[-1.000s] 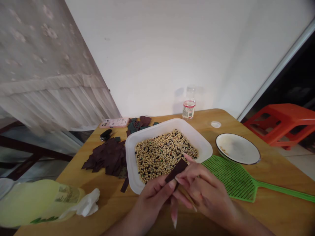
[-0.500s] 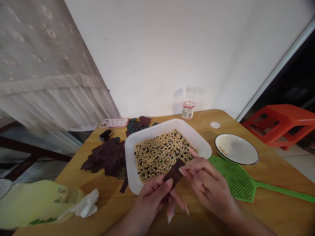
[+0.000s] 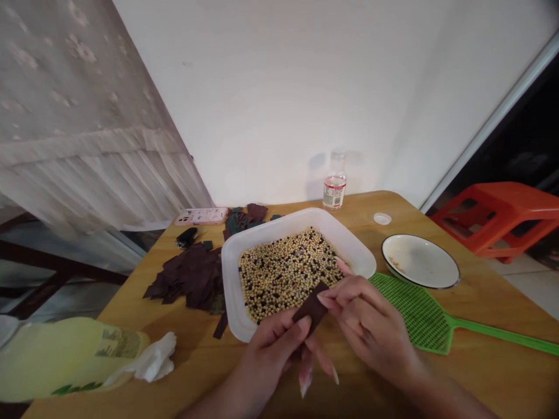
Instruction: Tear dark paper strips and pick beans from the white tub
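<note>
Between my two hands is a dark brown strip [image 3: 312, 308], perhaps cloth or leather. My left hand [image 3: 282, 343] grips its lower left end under the thumb, with the other fingers reaching out below. At the strip's right edge, the thumb and fingertips of my right hand [image 3: 367, 320] pinch it, the index finger raised. Both hands are at the near rim of a white plastic tub [image 3: 231, 279] filled with small round cream and black beads or seeds [image 3: 283, 273]. Left of the tub lies a heap of similar dark brown strips [image 3: 192, 276].
Dark green and brown scraps [image 3: 244, 218], a pink phone [image 3: 203, 216] and a black key fob [image 3: 187, 237] lie back left. A yellow bottle [image 3: 74, 358] and crumpled tissue [image 3: 155, 358] are front left. Rightward are a plate [image 3: 421, 259], green fly swatter [image 3: 414, 314], clear bottle [image 3: 335, 186] and cap [image 3: 382, 219].
Almost nothing differs. The strip and both hands stay together, with only a slight shift of the fingers, and the whole view has moved a little.
</note>
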`<state>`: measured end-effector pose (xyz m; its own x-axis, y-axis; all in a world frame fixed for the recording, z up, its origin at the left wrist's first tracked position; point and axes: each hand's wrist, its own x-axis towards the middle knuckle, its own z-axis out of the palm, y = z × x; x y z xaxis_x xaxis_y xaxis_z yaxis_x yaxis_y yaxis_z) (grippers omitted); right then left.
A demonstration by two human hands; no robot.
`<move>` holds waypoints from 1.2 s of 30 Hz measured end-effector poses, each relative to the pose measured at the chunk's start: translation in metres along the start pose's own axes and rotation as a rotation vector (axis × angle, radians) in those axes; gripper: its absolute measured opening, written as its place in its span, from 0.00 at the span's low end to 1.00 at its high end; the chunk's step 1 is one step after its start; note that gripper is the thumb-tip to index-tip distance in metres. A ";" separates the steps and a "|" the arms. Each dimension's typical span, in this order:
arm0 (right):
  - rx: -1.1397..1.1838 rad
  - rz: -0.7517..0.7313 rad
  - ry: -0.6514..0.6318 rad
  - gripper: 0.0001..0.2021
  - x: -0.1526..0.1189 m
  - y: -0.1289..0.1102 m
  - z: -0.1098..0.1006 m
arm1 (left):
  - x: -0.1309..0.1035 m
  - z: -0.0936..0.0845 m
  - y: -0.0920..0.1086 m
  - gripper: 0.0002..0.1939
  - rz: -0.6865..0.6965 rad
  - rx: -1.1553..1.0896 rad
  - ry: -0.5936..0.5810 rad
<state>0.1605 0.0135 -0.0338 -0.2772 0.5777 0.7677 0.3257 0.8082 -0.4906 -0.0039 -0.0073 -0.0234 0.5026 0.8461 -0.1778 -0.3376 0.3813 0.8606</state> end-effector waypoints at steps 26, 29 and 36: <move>-0.062 -0.001 0.037 0.14 0.006 0.002 -0.002 | 0.001 -0.002 -0.003 0.17 0.045 0.231 -0.059; -0.043 -0.008 -0.010 0.13 0.005 0.002 -0.001 | 0.001 -0.001 -0.003 0.17 0.036 0.234 -0.069; -0.056 0.078 0.120 0.17 0.008 -0.002 0.001 | 0.002 -0.002 -0.005 0.17 0.035 0.213 -0.082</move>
<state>0.1568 0.0168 -0.0275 -0.1402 0.6184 0.7733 0.3932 0.7515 -0.5297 -0.0026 -0.0063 -0.0287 0.5597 0.8208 -0.1143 -0.1848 0.2580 0.9483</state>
